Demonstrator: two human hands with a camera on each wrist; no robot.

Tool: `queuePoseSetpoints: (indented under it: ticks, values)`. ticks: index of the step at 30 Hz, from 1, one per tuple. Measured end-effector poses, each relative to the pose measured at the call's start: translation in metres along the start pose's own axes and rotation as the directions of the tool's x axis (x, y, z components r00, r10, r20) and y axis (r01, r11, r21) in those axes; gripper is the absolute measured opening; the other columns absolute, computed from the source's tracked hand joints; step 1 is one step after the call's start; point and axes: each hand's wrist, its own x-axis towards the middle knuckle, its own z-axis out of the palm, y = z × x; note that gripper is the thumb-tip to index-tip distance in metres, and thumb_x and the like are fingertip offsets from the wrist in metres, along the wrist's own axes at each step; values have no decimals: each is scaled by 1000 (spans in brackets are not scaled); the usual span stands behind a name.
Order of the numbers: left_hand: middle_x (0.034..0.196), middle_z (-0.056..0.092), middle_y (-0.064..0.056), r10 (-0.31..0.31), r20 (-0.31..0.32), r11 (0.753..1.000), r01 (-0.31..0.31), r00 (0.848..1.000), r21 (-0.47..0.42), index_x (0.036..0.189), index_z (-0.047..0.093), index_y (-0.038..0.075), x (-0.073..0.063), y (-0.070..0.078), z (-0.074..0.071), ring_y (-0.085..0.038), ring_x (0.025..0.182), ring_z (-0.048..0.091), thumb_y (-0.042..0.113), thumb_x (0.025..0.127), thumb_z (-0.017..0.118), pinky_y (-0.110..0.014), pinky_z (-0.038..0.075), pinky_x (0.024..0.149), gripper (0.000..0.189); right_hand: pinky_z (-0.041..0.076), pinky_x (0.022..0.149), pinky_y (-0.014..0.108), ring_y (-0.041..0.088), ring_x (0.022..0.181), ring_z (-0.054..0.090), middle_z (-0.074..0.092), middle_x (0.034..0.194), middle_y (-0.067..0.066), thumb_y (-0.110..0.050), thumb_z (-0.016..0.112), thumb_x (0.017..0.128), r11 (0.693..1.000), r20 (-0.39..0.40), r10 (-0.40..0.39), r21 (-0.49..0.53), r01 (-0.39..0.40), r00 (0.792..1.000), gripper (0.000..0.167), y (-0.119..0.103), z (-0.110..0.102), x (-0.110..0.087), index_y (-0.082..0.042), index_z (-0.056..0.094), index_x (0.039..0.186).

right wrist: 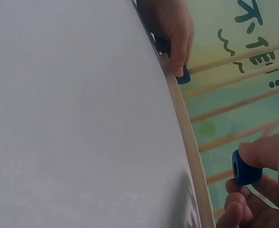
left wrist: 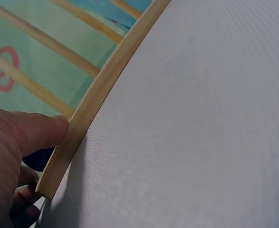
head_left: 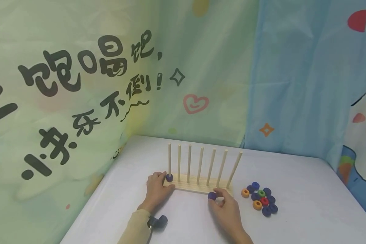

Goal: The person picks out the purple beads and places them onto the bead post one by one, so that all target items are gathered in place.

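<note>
A wooden peg rack (head_left: 186, 186) stands on the table, its several thin upright pegs in a row along a flat base. My left hand (head_left: 155, 191) grips the base's left end, thumb (left wrist: 44, 130) on the front edge and other fingers behind. One dark blue bead (head_left: 169, 178) sits at the foot of the leftmost peg, partly hidden by the thumb in the left wrist view. My right hand (head_left: 227, 210) pinches another dark blue bead (right wrist: 246, 168) between thumb and fingers, in front of the base's right part. The held bead's hole shows in the right wrist view.
To the right of the rack lies a loose group of beads: several dark blue ones (head_left: 271, 200), two orange ones (head_left: 257, 205), a red one (head_left: 264, 201) and a green one (head_left: 261, 193). Printed curtains (head_left: 201, 67) hang behind the white table (head_left: 308, 203).
</note>
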Motion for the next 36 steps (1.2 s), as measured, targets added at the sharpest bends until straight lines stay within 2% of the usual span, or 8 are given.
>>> queuePoseSetpoints:
  ticks: [3,10,21,30,36]
  values:
    - [119,51,-15,-1,-4,1000,1,1000,-16,129,58,-2,0,1,-1,-32,109,42,30,76,76,-52,32,98,65,40,51,22,6,55,48,70,103,3,-11,78,79,1000,-3,-5,1,5,1000,37,-5,-1,3,-13,66,114]
    - [121,53,-18,30,-2,1000,-30,1000,-5,129,58,-3,1,2,-1,-37,114,43,29,77,75,-55,28,102,63,42,48,22,7,55,51,66,86,-2,-11,80,78,996,-19,-61,62,62,998,32,-17,-2,7,-15,68,108]
    - [121,54,-17,27,11,1000,-27,1000,0,130,58,-2,0,1,-2,-36,114,43,31,79,75,-55,28,103,63,45,52,20,6,61,53,69,98,0,-6,80,77,973,-19,-223,63,224,975,34,-36,4,15,-7,71,110]
    - [122,55,-16,19,14,1000,-19,1000,-2,129,59,-1,1,0,-2,-34,113,44,31,78,75,-54,28,103,62,43,50,21,5,61,52,66,93,-3,-12,80,79,969,4,-238,73,237,971,31,-58,8,20,-10,71,108]
    - [121,58,-15,37,-7,999,-37,999,13,127,60,-1,2,-1,-1,-34,111,46,31,78,76,-55,30,102,61,44,51,21,6,63,54,68,99,-2,-12,80,79,959,18,-275,77,273,961,34,-70,11,24,-10,70,111]
